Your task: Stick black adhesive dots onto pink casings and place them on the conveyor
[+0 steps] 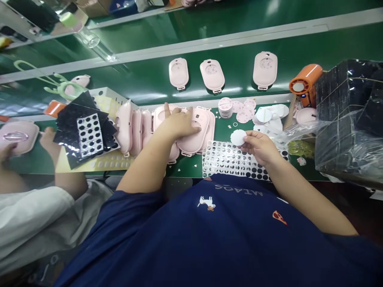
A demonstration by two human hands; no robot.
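Pink plastic oval casing lies on the green table under the person's left hand, its long axis slanting across the table. That hand's fingers sit spread apart on the casing's top, pressing flat with no clamp, the forearm reaching in from the lower left. To the right, just beyond the casing, the right hand pinches a round white disc by its edge, fingers and thumb together on it. The disc faces the casing and hangs above a sheet of round black and clear stickers, nearer the right hand.
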